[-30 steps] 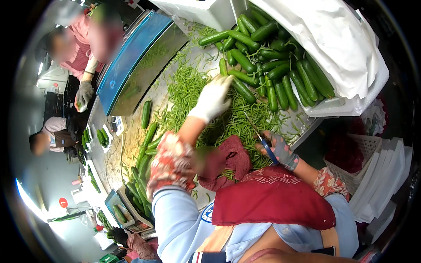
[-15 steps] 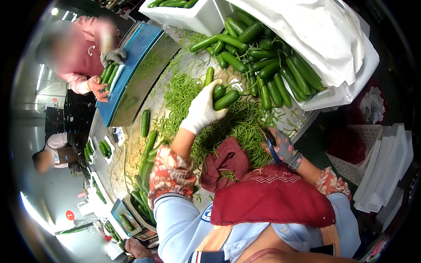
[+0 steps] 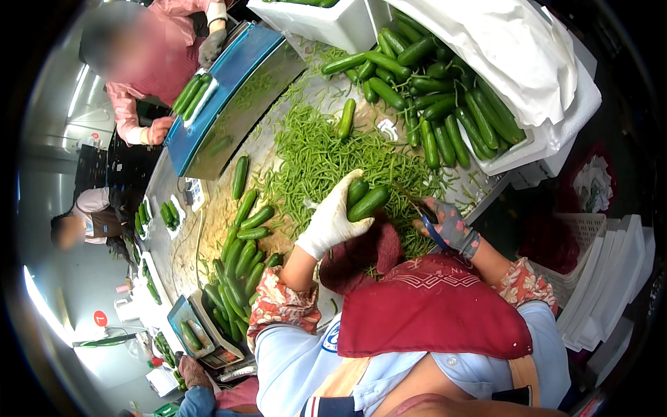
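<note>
Two cucumbers (image 3: 370, 203) lie side by side in my left hand (image 3: 330, 226), which wears a white glove and is closed around them. In my right hand (image 3: 453, 229), in a grey patterned glove, is a pair of scissors (image 3: 438, 238) with dark blue handles. Its blades point up and left, near the cucumber tips but apart from them. Beneath both hands spreads a heap of short, thin green stems (image 3: 309, 149). A crumpled maroon cloth (image 3: 358, 258) lies close to my body, partly under my left hand. One loose cucumber (image 3: 347, 118) rests beyond that hand.
At the upper right, cucumbers (image 3: 445, 104) spill from a white foam box (image 3: 556, 149). More cucumbers (image 3: 240, 260) are piled at left, near a scale (image 3: 198, 194). A person in pink (image 3: 125, 104) stands across a blue-topped ledge (image 3: 240, 59). White crates (image 3: 611, 264) stand at right.
My left hand has come back toward my body with the cucumbers, nearer the scissors. The loose cucumber beyond it shows more fully. Across the ledge, the other person's hands have moved off the packed cucumbers.
</note>
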Demonstrator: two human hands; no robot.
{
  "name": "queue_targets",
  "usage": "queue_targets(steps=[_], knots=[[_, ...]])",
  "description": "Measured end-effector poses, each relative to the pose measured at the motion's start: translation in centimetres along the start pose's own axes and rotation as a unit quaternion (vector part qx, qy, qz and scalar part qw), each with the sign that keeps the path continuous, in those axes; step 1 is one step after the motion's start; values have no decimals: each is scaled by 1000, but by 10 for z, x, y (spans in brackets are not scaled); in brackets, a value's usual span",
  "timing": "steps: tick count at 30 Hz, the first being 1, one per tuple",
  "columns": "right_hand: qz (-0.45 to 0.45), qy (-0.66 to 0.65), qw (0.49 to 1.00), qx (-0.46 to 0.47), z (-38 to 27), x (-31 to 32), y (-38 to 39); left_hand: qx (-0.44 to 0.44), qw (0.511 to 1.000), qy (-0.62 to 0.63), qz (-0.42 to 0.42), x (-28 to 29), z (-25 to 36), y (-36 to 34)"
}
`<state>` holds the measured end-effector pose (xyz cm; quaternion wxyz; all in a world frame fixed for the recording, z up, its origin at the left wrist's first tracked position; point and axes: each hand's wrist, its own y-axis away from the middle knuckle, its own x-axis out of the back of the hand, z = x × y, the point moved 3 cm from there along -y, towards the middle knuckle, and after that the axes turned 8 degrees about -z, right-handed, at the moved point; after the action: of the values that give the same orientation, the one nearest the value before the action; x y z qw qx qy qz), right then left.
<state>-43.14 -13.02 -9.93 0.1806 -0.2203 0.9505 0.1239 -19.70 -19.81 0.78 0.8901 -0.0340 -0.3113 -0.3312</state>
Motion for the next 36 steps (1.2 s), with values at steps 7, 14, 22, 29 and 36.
queue_targets(steps=[7,14,22,29,36], knots=[[-21,387,911,145,-29,-2,-17,-30,980,150,-129,-8,24,0],[-114,-21,992,42,-11,3,-11,14,930,319,-184,-16,17,-2],[-80,-257,962,34,-8,-9,-26,11,495,868,25,-33,-14,-24],[30,218,964,151,-65,-50,-41,85,480,861,148,-51,-20,-30],[19,490,861,135,-66,-55,-58,275,533,793,111,-65,1,-27]])
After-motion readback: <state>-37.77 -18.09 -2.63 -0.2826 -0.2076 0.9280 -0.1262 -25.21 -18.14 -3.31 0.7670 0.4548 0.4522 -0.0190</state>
